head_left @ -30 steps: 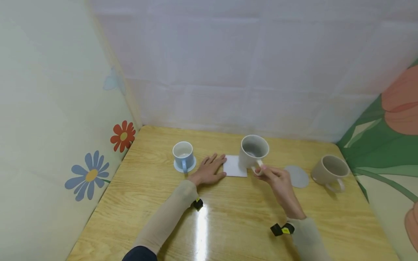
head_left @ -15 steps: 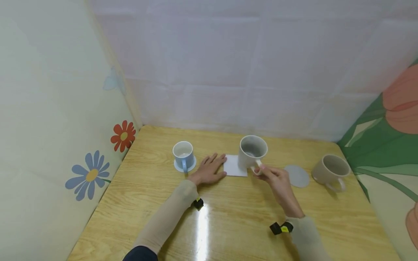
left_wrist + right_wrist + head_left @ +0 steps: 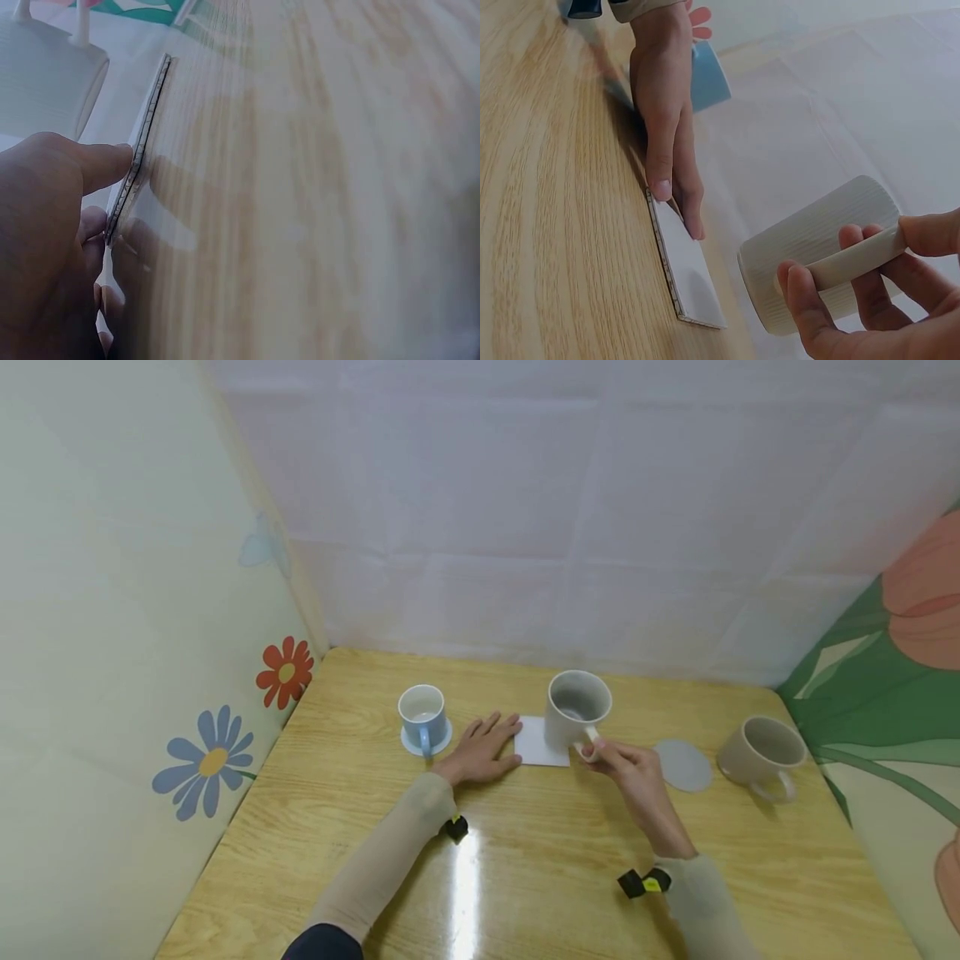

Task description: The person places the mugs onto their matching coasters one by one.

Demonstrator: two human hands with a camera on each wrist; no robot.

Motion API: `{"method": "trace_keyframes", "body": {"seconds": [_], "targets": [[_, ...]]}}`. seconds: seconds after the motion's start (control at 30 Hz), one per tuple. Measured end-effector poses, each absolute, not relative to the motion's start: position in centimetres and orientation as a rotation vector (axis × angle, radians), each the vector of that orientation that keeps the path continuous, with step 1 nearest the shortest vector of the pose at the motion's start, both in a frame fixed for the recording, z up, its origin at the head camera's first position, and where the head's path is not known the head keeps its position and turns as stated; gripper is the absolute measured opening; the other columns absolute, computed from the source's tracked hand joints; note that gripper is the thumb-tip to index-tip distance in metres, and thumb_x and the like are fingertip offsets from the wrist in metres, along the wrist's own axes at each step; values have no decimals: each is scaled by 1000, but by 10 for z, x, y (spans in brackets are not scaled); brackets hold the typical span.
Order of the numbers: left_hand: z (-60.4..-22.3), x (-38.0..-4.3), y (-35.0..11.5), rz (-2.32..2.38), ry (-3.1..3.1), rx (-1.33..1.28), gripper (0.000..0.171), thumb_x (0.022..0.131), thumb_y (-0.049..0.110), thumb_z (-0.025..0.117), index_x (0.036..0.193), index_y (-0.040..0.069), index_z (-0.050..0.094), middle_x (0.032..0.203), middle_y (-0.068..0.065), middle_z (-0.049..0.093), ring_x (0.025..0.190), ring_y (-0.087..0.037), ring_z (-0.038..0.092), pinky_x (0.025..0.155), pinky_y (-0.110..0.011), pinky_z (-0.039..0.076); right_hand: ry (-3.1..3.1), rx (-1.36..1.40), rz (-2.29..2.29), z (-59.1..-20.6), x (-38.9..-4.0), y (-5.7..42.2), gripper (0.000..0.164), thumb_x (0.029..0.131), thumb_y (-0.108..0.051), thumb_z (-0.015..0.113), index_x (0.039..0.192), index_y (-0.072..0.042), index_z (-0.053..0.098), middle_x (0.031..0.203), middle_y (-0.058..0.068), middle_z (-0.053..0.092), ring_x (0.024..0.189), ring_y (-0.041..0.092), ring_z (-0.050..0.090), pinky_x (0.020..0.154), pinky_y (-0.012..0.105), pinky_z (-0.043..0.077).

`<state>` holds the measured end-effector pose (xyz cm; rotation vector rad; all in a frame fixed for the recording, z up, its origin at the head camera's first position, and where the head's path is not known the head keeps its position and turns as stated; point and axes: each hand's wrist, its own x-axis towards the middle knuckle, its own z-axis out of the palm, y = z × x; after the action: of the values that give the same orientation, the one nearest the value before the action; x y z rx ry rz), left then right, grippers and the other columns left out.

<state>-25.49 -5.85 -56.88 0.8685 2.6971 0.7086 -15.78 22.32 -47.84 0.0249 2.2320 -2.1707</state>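
My right hand (image 3: 630, 777) grips the handle of a white ribbed mug (image 3: 817, 247), fingers curled through it. In the right wrist view the mug hangs tilted just above a square white coaster (image 3: 690, 270), its base apart from it. My left hand (image 3: 480, 753) lies with fingers spread at the coaster's left edge, thumb and fingertips touching it. The left wrist view shows the thumb (image 3: 109, 165) against the coaster's thin edge, with part of the mug (image 3: 45, 75) beyond. Left of that hand, a small blue mug (image 3: 423, 718) stands on a round pale-blue coaster (image 3: 409, 747).
A round grey coaster (image 3: 684, 766) lies on the wooden table (image 3: 540, 868) to the right of my right hand. Farther right stands a beige mug (image 3: 759, 752) with its handle toward me. A white sheet hangs behind the table's back edge, and flowered cloths border both sides.
My right hand has shifted slightly left with the white mug, bringing it a little farther over the square coaster. The left hand stays put at the coaster.
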Motion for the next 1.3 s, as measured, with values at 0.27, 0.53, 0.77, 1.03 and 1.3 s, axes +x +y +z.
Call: {"method": "trace_keyframes", "body": {"seconds": [0.27, 0.53, 0.77, 1.03, 1.3], "targets": [[-567, -255, -59, 667, 2696, 858, 73, 109, 53, 49, 172, 23, 26, 181, 6, 11, 168, -28, 3, 136, -52, 0, 2253, -3, -2140, -479, -159, 221, 45, 110, -20, 62, 126, 22, 64, 103, -2, 79, 100, 13, 77, 93, 25, 63], [-577, -260, -59, 687, 2698, 877, 74, 108, 56, 47, 172, 23, 26, 181, 7, 11, 168, -27, 2, 136, -53, 0, 2264, -1, -2116, -480, -159, 218, 45, 110, -21, 62, 124, 21, 66, 104, 1, 79, 102, 10, 75, 92, 25, 63], [-577, -259, -59, 698, 2696, 871, 75, 108, 57, 46, 171, 24, 26, 181, 8, 11, 168, -26, 2, 136, -52, -1, 2289, -30, -2108, -481, -160, 217, 44, 110, -21, 62, 123, 21, 67, 104, 2, 80, 100, 9, 76, 91, 25, 63], [-576, -258, -59, 710, 2695, 860, 74, 108, 56, 47, 171, 24, 26, 181, 8, 10, 168, -25, 1, 136, -51, -3, 2276, -35, -2145, -486, -162, 216, 39, 110, -15, 62, 118, 23, 68, 98, -3, 80, 96, 10, 77, 90, 27, 64], [-577, -259, -59, 673, 2697, 861, 74, 108, 58, 44, 172, 26, 24, 181, 10, 7, 168, -25, 0, 136, -50, -1, 2245, -92, -2176, -488, -164, 214, 38, 110, -13, 62, 115, 24, 67, 98, -1, 80, 94, 13, 78, 90, 29, 65]]}}
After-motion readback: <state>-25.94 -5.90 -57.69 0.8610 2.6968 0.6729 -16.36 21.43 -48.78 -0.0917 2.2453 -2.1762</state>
